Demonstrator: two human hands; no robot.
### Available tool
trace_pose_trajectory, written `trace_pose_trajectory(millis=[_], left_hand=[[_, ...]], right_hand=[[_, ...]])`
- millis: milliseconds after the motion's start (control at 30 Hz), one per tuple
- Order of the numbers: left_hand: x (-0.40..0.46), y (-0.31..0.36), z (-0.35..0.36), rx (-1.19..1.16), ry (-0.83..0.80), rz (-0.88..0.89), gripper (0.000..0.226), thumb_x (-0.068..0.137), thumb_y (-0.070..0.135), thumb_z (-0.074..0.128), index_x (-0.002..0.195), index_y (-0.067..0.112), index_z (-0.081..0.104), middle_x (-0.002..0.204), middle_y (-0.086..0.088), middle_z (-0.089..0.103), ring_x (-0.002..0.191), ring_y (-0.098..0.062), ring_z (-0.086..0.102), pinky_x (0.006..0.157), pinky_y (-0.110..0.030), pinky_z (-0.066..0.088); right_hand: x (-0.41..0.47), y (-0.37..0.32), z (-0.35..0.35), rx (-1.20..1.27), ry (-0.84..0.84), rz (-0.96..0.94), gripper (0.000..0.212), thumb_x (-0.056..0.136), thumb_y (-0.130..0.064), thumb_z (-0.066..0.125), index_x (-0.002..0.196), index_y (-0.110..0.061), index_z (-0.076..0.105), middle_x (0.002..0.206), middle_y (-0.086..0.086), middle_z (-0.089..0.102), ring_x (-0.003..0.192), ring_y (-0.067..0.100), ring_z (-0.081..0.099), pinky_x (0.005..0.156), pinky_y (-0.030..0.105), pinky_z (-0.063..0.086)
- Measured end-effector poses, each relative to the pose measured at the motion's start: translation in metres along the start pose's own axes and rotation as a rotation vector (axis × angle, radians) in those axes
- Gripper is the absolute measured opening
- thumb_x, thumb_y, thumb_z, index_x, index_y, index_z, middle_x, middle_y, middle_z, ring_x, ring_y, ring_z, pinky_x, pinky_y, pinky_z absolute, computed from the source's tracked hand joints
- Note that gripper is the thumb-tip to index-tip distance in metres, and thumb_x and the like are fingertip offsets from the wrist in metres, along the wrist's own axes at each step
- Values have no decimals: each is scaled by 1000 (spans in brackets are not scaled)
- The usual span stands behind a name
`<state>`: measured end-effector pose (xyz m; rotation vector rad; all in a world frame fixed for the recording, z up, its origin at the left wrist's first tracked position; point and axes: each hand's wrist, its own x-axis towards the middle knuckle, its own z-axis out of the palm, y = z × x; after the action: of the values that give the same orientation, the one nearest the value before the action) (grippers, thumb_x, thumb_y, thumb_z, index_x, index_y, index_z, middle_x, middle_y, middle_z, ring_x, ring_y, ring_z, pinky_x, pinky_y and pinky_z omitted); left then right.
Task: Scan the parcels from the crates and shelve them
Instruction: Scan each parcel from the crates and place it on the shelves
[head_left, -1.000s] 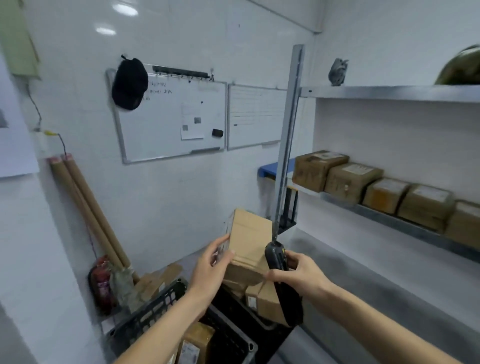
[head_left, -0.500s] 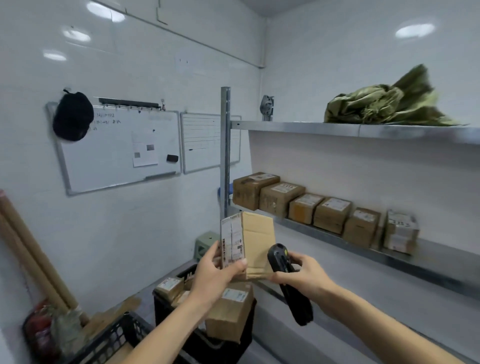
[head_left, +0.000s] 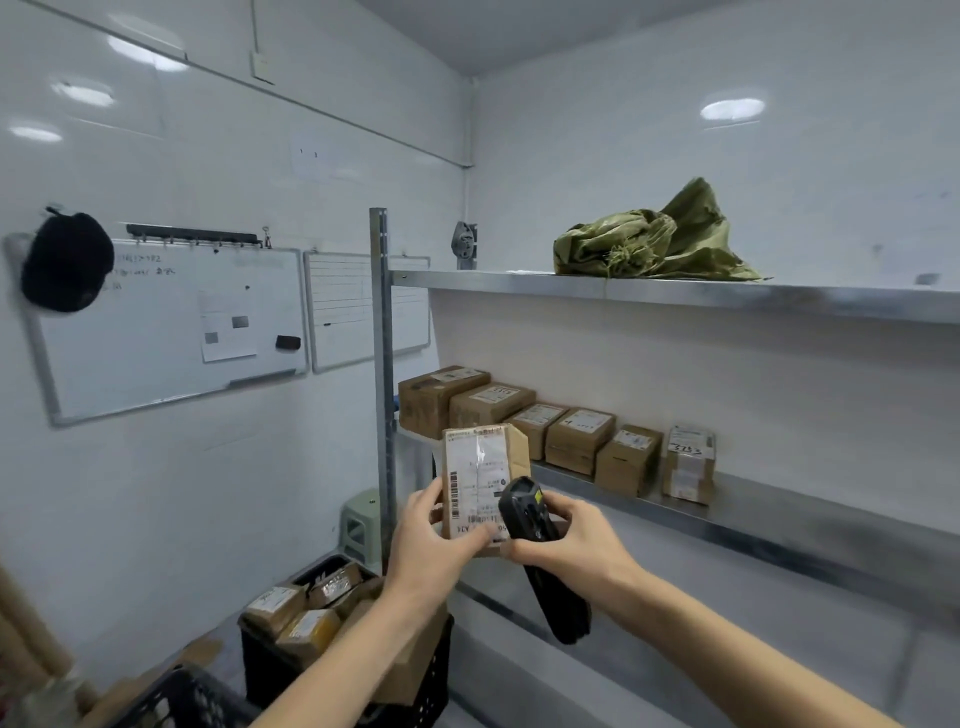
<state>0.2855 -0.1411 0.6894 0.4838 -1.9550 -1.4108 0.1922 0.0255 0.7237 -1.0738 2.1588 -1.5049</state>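
The left hand (head_left: 431, 535) held a cardboard parcel (head_left: 480, 478) upright, thumb across the lower front and fingers wrapped round its left edge, so its grip was closed on the box. The parcel's white shipping label (head_left: 475, 473) faced the camera, with barcodes near the bottom edge just above the thumb. The right hand (head_left: 569, 540) was clasped round a black handheld scanner (head_left: 530, 525), its grip curled about the body of the device. The scanner's head sat against the lower right corner of the parcel, overlapping the label there, while its handle ran down and to the right below the right hand.

Beyond both hands, and to the right of the parcel, a metal middle shelf (head_left: 779, 519) carried a row of shelved boxes (head_left: 571, 436), six in all, each with a label on top or in front. Higher above the hands, the top shelf (head_left: 675, 296) bore a crumpled green sack (head_left: 649, 244). A steel upright post (head_left: 383, 364) stood just left of the held parcel.

Below the left forearm, a black crate (head_left: 270, 670) held several more labelled parcels (head_left: 306, 608). A second black crate (head_left: 176, 696) showed at the lower left edge. Left of the hands, on the wall, hung a whiteboard (head_left: 156, 332) with a black cap (head_left: 65, 262) at its corner, and a smaller lined board (head_left: 343, 306) beside it. A pale green stool (head_left: 361, 522) stood by the post.
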Motion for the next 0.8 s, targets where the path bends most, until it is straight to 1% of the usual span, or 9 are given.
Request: trace_pose_trajectory(millis=[67, 167, 300, 367, 433, 533, 600, 700, 800], left_hand=[[1, 0, 5, -85, 4, -15, 65, 86, 21, 78, 143, 32, 49, 133, 9, 60, 115, -7, 62, 91, -23, 54], [-1, 8, 8, -215, -18, -28, 46, 96, 15, 65, 139, 28, 56, 131, 8, 63, 110, 1, 62, 81, -16, 53], [-1, 17, 10, -223, -140, -33, 43, 100, 23, 60, 132, 51, 57, 130, 12, 64, 122, -6, 57, 98, -30, 52], [-1, 24, 11, -211, -179, -36, 42, 101, 28, 57, 132, 56, 53, 129, 14, 64, 116, 1, 57, 89, -22, 49], [0, 28, 12, -218, -202, -24, 42, 102, 28, 56, 134, 55, 51, 125, 16, 67, 107, 5, 63, 79, -17, 49], [1, 28, 12, -201, -213, 12, 42, 100, 30, 60, 131, 57, 53, 123, 18, 68, 109, 2, 66, 88, -24, 55], [3, 27, 13, -186, -213, 23, 35, 98, 32, 62, 126, 51, 56, 123, 18, 68, 113, -3, 66, 95, -30, 55], [9, 27, 12, -193, -206, 28, 22, 96, 33, 63, 118, 35, 61, 115, 11, 72, 109, -7, 68, 94, -31, 57], [14, 29, 10, -179, -252, 49, 31, 90, 42, 64, 119, 34, 64, 111, 19, 73, 107, -1, 67, 92, -27, 56]], right_hand=[[-5, -1, -9, 20, 28, 2, 42, 79, -21, 87, 117, -31, 74, 104, -15, 79, 91, 5, 75, 74, 16, 55], [-9, -1, -25, 41, 89, 22, 39, 76, -23, 90, 112, -28, 75, 100, -14, 79, 92, 6, 75, 74, 16, 53], [-17, -3, -38, 115, 94, 49, 35, 82, -18, 85, 114, -25, 74, 102, -11, 80, 94, 9, 76, 73, 12, 52], [-21, -5, -40, 156, 88, 54, 33, 85, -17, 83, 115, -26, 73, 102, -12, 80, 92, 5, 75, 69, 9, 51], [-25, -6, -42, 192, 89, 61, 32, 87, -17, 82, 116, -26, 73, 102, -13, 80, 90, 2, 75, 69, 10, 52], [-32, -10, -42, 227, 94, 65, 31, 88, -21, 81, 118, -28, 73, 103, -15, 80, 89, -2, 73, 75, 16, 49], [-36, -13, -43, 242, 117, 61, 33, 86, -27, 84, 118, -29, 74, 103, -15, 79, 87, -5, 72, 79, 21, 48], [-40, -19, -41, 244, 142, 71, 35, 86, -29, 84, 119, -30, 74, 107, -16, 79, 92, -4, 72, 82, 23, 48], [-43, -24, -39, 256, 173, 91, 31, 89, -24, 80, 119, -29, 74, 107, -15, 79, 90, -2, 72, 80, 22, 49]])
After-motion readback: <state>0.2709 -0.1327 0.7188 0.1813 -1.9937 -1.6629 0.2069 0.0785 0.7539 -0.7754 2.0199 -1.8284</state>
